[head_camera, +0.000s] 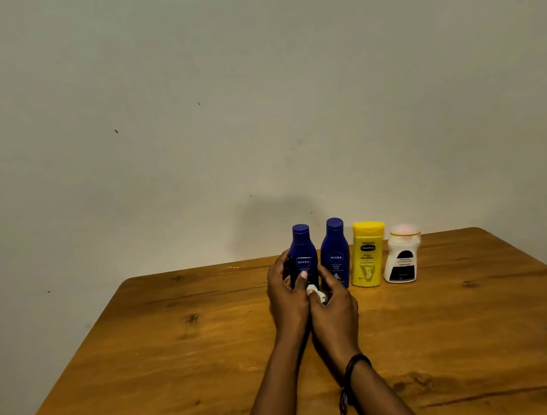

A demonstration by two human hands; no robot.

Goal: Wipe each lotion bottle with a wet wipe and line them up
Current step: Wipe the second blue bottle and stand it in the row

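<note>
Wiping the leftmost bottle (302, 255), at the tabletop's (178, 337) far edge in line with three more (367, 254). Left hand (287, 296) fingers wrap it and right hand (336, 307) fingers pinch the wipe (312, 288) at its base. Next, likely release and square the row.

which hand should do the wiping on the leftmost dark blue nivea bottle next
Right. The right hand holds the crumpled white wet wipe at the base of the leftmost dark blue plastic bottle, while the left hand grips that bottle and steadies it.
</note>
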